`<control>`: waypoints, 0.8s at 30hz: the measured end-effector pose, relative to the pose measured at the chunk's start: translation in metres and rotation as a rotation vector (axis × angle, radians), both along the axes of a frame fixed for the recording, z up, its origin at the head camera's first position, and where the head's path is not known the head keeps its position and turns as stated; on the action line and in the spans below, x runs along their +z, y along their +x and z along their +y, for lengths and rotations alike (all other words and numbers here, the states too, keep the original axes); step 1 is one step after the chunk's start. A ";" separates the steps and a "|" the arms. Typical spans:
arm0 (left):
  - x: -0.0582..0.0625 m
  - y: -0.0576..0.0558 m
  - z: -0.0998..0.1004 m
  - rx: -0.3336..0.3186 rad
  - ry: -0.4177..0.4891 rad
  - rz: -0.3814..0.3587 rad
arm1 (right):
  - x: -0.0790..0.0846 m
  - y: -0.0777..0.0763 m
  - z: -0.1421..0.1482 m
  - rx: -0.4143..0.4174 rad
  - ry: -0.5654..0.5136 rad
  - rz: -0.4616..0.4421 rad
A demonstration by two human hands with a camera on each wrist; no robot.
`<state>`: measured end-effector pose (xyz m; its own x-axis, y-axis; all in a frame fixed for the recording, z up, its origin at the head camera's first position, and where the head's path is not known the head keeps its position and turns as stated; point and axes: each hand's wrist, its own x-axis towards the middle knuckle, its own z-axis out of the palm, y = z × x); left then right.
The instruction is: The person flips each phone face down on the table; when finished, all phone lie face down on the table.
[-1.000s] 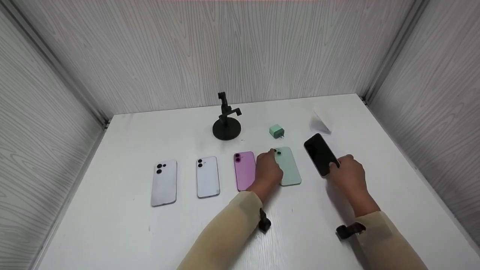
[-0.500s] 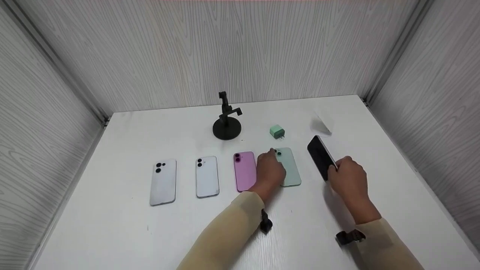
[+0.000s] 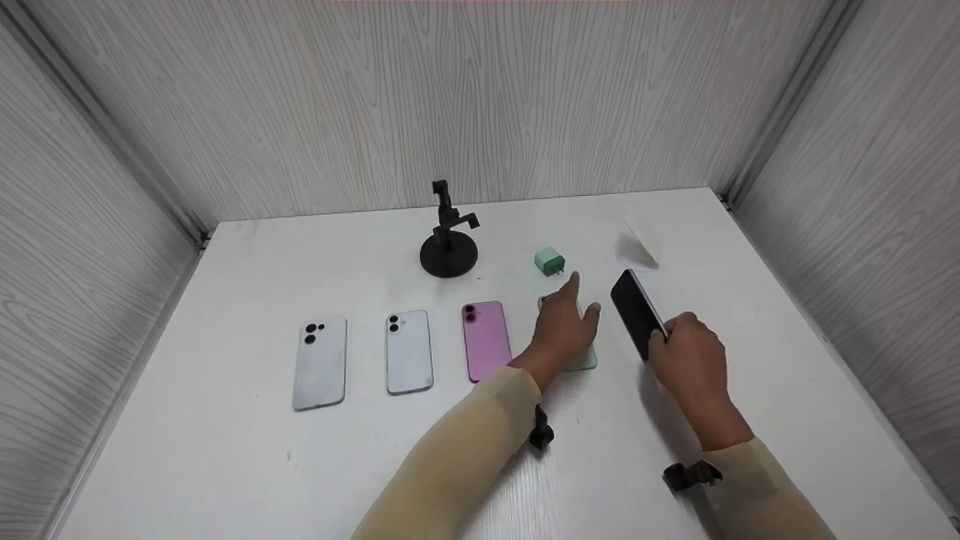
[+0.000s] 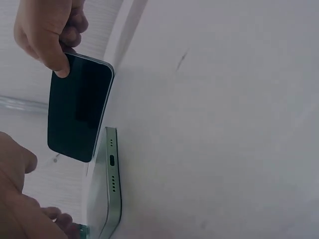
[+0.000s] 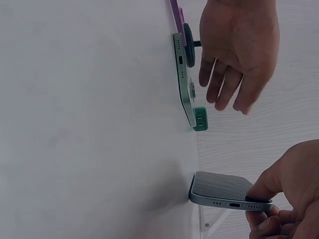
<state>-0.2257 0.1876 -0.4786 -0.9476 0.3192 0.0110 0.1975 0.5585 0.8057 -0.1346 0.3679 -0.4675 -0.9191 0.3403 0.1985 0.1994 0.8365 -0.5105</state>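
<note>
My right hand (image 3: 691,358) grips the near end of a phone (image 3: 636,313) with a black screen, the thumb over its front. In the right wrist view this phone (image 5: 224,185) is tilted, one edge close to the table. My left hand (image 3: 564,326) is spread over a mint green phone (image 3: 583,358), its fingers extended toward the dark phone. Most of the green phone is hidden under that hand in the head view. The left wrist view shows the green phone's port edge (image 4: 113,179) below the raised dark phone (image 4: 79,108). Nothing is held in the left hand.
Left of the green phone lie a pink phone (image 3: 486,341), a white phone (image 3: 409,352) and a pale silver phone (image 3: 320,364), backs up. Behind them are a black round-based stand (image 3: 448,256), a green charger plug (image 3: 550,261) and a clear folded sheet (image 3: 637,251). Walls enclose the table.
My left hand has shifted right from the green phone's left edge to over it, and its fingers have extended. The right hand has tipped the dark phone more onto its edge.
</note>
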 end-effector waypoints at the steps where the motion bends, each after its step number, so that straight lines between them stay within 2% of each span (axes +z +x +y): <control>1: 0.002 0.000 0.002 -0.027 0.019 -0.016 | 0.000 0.000 -0.001 -0.002 0.001 0.001; 4: 0.005 0.002 0.008 -0.087 0.094 -0.088 | 0.000 -0.001 -0.002 -0.002 0.008 0.004; 7: 0.006 0.004 0.014 -0.112 0.129 -0.132 | 0.000 0.000 -0.003 0.008 0.022 0.006; 10: 0.006 0.003 0.020 -0.081 0.114 -0.115 | 0.000 0.001 -0.005 0.020 0.030 0.007; 14: 0.005 -0.002 0.027 -0.006 0.078 -0.058 | 0.002 0.002 -0.008 0.037 0.020 0.006; 16: 0.005 -0.005 0.029 0.016 0.078 -0.058 | 0.003 0.003 -0.009 0.045 0.016 0.005; 20: 0.003 -0.007 0.032 0.023 0.074 -0.082 | 0.004 0.005 -0.010 0.063 0.026 0.005; 24: 0.002 -0.008 0.036 0.003 0.050 -0.096 | 0.004 0.007 -0.010 0.092 0.046 0.010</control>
<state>-0.2339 0.2233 -0.4769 -0.9461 0.3175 -0.0640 0.1164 0.5177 0.8476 -0.1272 0.3581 -0.4638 -0.9439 0.2449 0.2216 0.1155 0.8734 -0.4730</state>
